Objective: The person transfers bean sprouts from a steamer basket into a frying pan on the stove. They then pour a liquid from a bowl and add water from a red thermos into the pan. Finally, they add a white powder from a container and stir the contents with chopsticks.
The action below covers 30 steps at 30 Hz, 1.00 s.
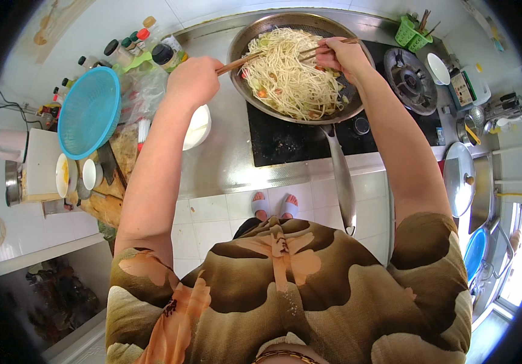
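A wide metal frying pan [356, 105] sits over the black hob, its long steel handle pointing towards me. Pale thin noodles [295, 75] mixed with pieces of vegetable are heaped in it. My left hand [196, 81] is left of the pan, closed around a wooden chopstick [238, 63] whose far end reaches into the noodles. Over the pan's right part, my right hand [340, 57] grips another wooden chopstick [351, 41], its lower end at the noodles. Whether either hand holds more than one stick cannot be told. A white bowl [197, 127] stands beside my left forearm.
A blue plastic basket [89, 113], seasoning bottles [117, 52] and a cleaver [108, 164] on a wooden board [106, 204] are at the left. Right of the pan are a gas burner [410, 82], a white bowl [438, 68] and a glass lid [458, 179].
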### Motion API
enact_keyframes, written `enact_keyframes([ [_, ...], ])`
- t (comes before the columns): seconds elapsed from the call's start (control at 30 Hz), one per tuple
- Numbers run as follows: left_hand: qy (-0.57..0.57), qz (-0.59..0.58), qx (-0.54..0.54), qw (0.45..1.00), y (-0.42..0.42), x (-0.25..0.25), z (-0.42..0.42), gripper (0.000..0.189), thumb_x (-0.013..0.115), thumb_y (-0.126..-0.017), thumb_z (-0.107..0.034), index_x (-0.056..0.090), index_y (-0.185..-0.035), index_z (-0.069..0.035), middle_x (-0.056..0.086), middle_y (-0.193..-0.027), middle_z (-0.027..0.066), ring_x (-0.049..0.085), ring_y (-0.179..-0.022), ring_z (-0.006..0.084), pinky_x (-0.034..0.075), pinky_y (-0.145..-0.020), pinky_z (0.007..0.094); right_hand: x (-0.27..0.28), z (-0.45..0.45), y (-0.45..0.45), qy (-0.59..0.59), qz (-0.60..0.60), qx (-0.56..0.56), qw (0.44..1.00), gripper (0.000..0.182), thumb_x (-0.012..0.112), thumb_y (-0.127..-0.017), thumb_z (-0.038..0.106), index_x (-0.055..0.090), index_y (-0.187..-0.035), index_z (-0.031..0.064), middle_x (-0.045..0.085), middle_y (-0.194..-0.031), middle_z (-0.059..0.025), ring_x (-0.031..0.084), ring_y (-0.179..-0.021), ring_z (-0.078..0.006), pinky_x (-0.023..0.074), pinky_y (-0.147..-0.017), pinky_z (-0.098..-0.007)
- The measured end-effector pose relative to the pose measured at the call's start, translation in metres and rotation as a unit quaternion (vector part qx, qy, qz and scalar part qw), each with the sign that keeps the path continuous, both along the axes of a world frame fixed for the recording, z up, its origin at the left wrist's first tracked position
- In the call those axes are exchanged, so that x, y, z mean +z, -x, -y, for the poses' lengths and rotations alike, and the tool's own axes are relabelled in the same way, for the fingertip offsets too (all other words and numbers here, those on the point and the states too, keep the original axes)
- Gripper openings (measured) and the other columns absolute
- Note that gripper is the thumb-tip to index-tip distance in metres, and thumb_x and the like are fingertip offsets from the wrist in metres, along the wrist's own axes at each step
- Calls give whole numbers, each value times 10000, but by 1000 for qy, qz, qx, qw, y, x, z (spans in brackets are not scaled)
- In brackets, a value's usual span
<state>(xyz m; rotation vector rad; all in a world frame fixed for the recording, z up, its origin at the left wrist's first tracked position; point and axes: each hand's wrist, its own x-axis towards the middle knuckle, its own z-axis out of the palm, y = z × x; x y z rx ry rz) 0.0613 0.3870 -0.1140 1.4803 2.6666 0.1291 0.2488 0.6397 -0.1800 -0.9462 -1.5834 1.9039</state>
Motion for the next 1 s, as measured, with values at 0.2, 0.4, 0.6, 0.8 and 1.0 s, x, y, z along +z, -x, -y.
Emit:
enact_keyframes([
  [0.2, -6, 6, 3, 1000, 2, -1, 9, 308, 492, -802, -80, 702, -1013, -157, 684, -888, 141, 654, -855, 317, 519, -763, 419, 61, 0, -51, -129, 152, 94, 975, 244, 562, -902, 216, 650, -951, -6, 666, -784, -86, 649, -615, -141, 565, -569, -234],
  [0.4, -21, 1, -10, 1000, -3, 2, 5, 317, 496, -790, -55, 709, -1002, -155, 686, -871, 129, 651, -848, 307, 517, -757, 410, 102, 4, -69, -214, 91, -10, 973, 344, 547, -929, 348, 655, -1009, 31, 683, -854, -63, 655, -700, -111, 550, -657, -230],
  [0.6, -18, 10, -14, 1000, -7, -3, 2, 318, 466, -838, -101, 698, -1047, -160, 675, -894, 148, 640, -848, 331, 508, -761, 427, 22, -7, 12, -315, 141, 52, 937, 248, 577, -916, 238, 675, -974, 18, 671, -803, -54, 634, -676, -110, 514, -622, -203],
  [0.8, -14, 13, -3, 1000, -7, 1, 15, 320, 476, -826, -93, 704, -1035, -177, 680, -887, 135, 645, -849, 319, 512, -758, 420, 58, -3, -50, -224, 199, 77, 951, 207, 577, -884, 179, 670, -954, 8, 657, -759, -59, 594, -578, -89, 497, -533, -211],
  [1.0, -25, 4, -13, 1000, -9, -4, 12, 323, 484, -809, -79, 707, -1020, -179, 685, -871, 118, 651, -839, 306, 515, -740, 421, 9, -9, 13, -285, 63, 65, 954, 239, 591, -899, 219, 670, -967, 4, 658, -783, -46, 573, -636, -111, 474, -596, -257],
])
